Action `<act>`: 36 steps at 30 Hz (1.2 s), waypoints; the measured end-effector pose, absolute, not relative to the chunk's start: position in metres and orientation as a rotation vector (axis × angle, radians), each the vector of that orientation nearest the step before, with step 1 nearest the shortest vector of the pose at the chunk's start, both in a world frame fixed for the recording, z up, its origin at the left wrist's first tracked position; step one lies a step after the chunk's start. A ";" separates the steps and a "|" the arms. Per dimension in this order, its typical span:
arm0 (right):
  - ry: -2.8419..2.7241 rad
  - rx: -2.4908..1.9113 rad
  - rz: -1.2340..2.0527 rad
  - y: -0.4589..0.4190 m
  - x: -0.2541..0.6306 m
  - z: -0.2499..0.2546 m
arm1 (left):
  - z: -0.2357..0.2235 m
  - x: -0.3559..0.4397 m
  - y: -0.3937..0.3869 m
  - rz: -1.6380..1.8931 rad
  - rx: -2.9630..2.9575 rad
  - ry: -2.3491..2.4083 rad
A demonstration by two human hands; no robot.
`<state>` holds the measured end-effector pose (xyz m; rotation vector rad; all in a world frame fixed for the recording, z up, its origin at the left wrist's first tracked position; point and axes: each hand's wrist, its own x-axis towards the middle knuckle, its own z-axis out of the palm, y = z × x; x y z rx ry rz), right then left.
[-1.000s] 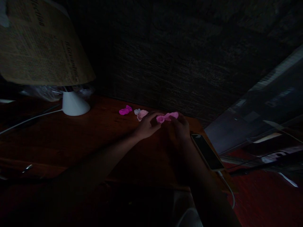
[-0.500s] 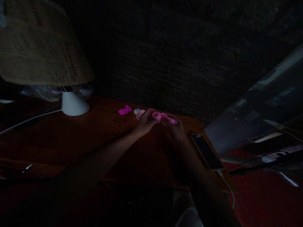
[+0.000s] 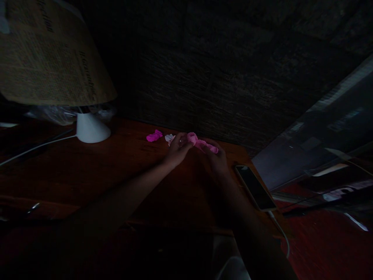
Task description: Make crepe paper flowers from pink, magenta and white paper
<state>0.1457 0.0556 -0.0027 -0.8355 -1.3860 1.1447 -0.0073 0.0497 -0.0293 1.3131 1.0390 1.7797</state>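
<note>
Left hand [image 3: 177, 151] pinching pink strip [image 3: 201, 144] at curled end | right hand [image 3: 218, 160] pinching other end | looks part-rolled, tail loose | magenta piece [image 3: 154, 135], white piece [image 3: 168, 137] on desk [image 3: 116, 167]

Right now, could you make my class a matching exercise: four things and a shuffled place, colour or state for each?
1. smartphone
2. lamp base
3. magenta crumpled piece
4. light pink strip

A. held in left hand and right hand
B. white, cone-shaped
C. flat near the table's right edge
D. just left of a white scrap

Pairs: 1-C; 2-B; 3-D; 4-A
</note>
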 end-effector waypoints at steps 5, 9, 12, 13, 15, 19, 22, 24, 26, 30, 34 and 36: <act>-1.352 -0.822 1.047 0.057 0.144 -0.003 | -0.022 -0.004 0.044 1.766 1.184 0.964; -1.360 -0.793 1.081 0.050 0.138 -0.002 | -0.018 -0.002 0.041 1.737 1.075 0.906; -1.370 -0.800 1.080 0.047 0.136 -0.002 | -0.017 -0.001 0.039 1.667 1.028 0.887; -1.368 -0.807 1.069 0.046 0.136 -0.002 | -0.017 0.000 0.039 1.643 1.024 0.875; -1.358 -0.830 1.055 0.046 0.137 -0.002 | -0.017 0.000 0.038 1.608 1.021 0.859; -1.343 -0.890 1.031 0.046 0.137 0.000 | -0.016 0.001 0.037 1.561 1.014 0.845; -1.348 -0.915 0.988 0.045 0.137 0.001 | -0.016 0.001 0.036 1.540 1.019 0.848; -1.354 -0.934 0.967 0.045 0.136 0.001 | -0.016 0.000 0.036 1.528 1.026 0.864; -1.339 -0.951 0.935 0.046 0.136 0.001 | -0.017 0.000 0.035 1.507 1.025 0.869; -1.286 -0.987 0.878 0.049 0.139 -0.001 | -0.016 0.002 0.034 1.432 0.994 0.827; -1.358 -0.995 0.882 0.050 0.140 -0.002 | -0.015 0.004 0.034 1.433 0.953 0.859; -1.398 -0.981 0.870 0.048 0.139 -0.002 | -0.015 0.004 0.034 1.446 0.951 0.877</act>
